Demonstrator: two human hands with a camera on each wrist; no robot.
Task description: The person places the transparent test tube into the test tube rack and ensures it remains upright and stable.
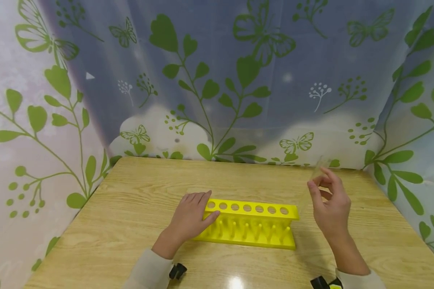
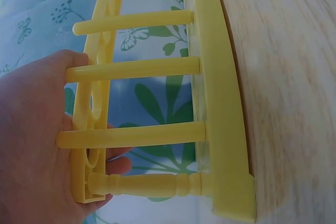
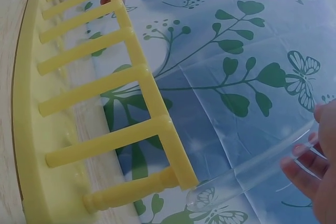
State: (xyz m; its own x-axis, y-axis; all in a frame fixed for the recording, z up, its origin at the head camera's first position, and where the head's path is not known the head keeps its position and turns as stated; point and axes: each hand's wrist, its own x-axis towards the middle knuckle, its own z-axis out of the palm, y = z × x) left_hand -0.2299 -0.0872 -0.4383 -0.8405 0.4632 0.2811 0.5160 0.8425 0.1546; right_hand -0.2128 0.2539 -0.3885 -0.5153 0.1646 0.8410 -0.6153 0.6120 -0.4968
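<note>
Grip, right: the right hand (image 1: pixel 330 204) pinches a clear tube (image 3: pixel 245 176) between thumb and fingers, the hold narrow. Tube is tilted, its rounded end low and toward the rack (image 1: pixel 253 215), its other end rising past the fingertips (faint in the head view, the glass or plastic being see-through). Position of tube: in the air off the rack's right end, rounded end just beside the corner of the top bar; contact there cannot be told. Grip, left: the left hand (image 1: pixel 189 216) holds the rack at the left end of its top bar, thumb on the near side, fingers across to the far side. Rack is yellow and upright on the wooden table (image 1: pixel 137 180), its long side running left to right; the top bar shows seven round holes in the head view, and a row of pegs stands along the base below. Behind the table hangs a blue and white curtain (image 1: pixel 217 60) printed with green leaves and butterflies. Both forearms wear pale sleeves (image 1: pixel 150 269). A bright patch of glare lies on the table's near part, between the forearms.
</note>
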